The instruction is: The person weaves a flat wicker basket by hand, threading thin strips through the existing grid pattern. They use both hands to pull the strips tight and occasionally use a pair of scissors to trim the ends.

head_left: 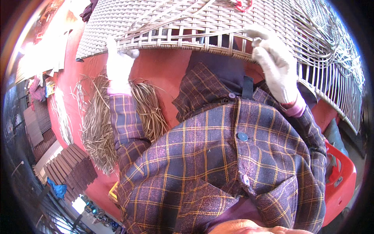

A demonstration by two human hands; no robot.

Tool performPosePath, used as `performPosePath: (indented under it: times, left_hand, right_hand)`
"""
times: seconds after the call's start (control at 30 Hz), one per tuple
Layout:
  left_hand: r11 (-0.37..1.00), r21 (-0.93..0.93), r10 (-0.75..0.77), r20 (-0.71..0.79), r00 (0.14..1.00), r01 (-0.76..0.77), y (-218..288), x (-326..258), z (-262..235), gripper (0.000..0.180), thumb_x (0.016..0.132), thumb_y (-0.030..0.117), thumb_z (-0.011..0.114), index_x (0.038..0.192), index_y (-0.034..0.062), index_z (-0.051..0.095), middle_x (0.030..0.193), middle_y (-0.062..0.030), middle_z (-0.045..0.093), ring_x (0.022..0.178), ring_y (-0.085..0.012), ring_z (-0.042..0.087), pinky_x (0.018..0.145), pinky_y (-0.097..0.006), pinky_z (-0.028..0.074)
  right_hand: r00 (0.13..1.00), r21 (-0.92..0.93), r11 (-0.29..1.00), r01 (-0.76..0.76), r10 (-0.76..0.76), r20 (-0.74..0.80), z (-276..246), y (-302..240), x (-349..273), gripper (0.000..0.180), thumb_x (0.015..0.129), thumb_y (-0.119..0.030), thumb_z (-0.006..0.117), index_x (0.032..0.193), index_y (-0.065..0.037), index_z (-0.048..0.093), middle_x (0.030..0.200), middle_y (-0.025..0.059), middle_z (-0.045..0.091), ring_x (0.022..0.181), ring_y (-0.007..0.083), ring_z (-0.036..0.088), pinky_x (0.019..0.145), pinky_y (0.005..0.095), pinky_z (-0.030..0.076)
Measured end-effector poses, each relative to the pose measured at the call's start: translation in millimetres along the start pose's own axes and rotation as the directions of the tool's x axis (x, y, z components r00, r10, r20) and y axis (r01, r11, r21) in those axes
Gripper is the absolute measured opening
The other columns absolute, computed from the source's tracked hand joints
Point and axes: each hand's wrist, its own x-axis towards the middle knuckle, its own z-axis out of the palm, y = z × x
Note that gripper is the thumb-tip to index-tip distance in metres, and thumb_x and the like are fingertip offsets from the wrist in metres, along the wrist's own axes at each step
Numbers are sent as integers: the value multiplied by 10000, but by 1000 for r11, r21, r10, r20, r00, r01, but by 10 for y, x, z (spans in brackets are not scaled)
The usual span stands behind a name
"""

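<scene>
A large pale wicker panel point(218, 17) lies across the top of the view, its thick wrapped rim point(194, 46) facing me. Just inside this rim runs a row of open gaps. My left hand point(119, 64), in a white glove bleached by glare, is closed round the panel's left part at the rim. My right hand point(274, 64), also gloved in white, is at the rim further right, with its fingers curled and pinched together. A flat weaving strand point(224, 32) runs along the gaps to these fingertips. Exactly where the fingers meet it is partly hidden.
Loose strands point(331, 43) tangle over the panel's right side, where bare ribs point(335, 93) show. A bundle of dry strands point(97, 124) lies under my left forearm on the red surface. Stacked brown slats point(70, 169) stand lower left; a red plastic chair point(341, 183) is at right.
</scene>
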Motion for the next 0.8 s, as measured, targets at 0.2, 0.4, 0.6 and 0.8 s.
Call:
performPosePath:
  times: [0.2, 0.4, 0.6, 0.8]
  left_hand:
    - [191, 978, 97, 61, 993, -79, 213, -642, 566, 460, 1091, 398, 659, 1057, -50, 753, 889, -64, 739, 708, -141, 659, 643, -287, 515]
    - [-614, 353, -20, 887, 461, -706, -287, -664, 1596, 338, 1077, 193, 614, 1361, 43, 717, 1279, -74, 755, 1141, -236, 712, 978, -361, 553]
    - [-402, -144, -449, 892, 58, -904, -769, -537, 2315, 406, 998, 194, 670, 1396, 135, 717, 1402, -89, 708, 1259, -292, 673, 1064, -424, 531]
    - [-294, 105, -513, 822, 249, -950, -375, -590, 2395, 290, 935, 148, 683, 1206, 80, 760, 1153, -95, 749, 1065, -274, 710, 922, -395, 568]
  right_hand:
    - [972, -368, 930, -10, -77, -220, -537, -237, -29, 143, 1074, -64, 619, 1025, 26, 719, 1421, 161, 682, 1311, 247, 646, 1115, 367, 511]
    - [983, -376, 918, -122, 58, -177, -557, -461, -220, 206, 1037, -179, 741, 1088, 17, 777, 925, -22, 724, 856, 103, 658, 802, 276, 530]
    - [992, -284, 955, 83, -53, 113, -366, -632, -156, 165, 991, -135, 735, 1047, 20, 755, 874, 89, 717, 815, 176, 701, 782, 306, 550]
    - [949, -192, 956, -222, 257, 181, -574, -671, -213, 170, 998, -148, 722, 1041, 16, 744, 828, 52, 676, 756, 124, 649, 732, 283, 530]
